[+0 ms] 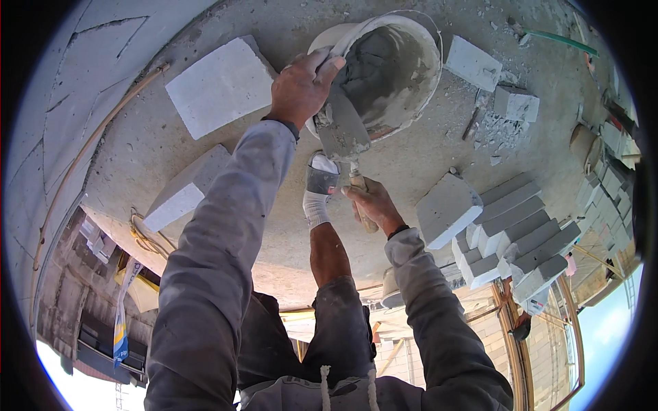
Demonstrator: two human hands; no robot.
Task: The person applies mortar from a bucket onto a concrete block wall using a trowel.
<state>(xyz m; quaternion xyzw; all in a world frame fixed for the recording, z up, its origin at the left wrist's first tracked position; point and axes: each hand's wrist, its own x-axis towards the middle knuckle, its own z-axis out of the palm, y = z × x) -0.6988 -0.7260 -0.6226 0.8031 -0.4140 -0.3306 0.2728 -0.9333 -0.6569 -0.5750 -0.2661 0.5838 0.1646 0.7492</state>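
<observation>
My left hand [306, 88] grips the near left rim of a white bucket [428, 58], which holds wet grey mortar [377, 72]. My right hand [372, 204] is closed round the pale handle of a flat trowel [343, 130], whose wide blade carries grey residue and is at the bucket's near edge, just below my left hand. My foot [317, 202], in a white sock and a dark strapped sandal, stands below the bucket on the concrete floor [260, 164].
Pale blocks lie left [216, 85], lower left [181, 192] and upper right [471, 60], beside rubble [497, 130]. Stacked blocks [507, 226] stand at right. A cracked wall [82, 68] runs along the left. A green hose [562, 40] lies at top right.
</observation>
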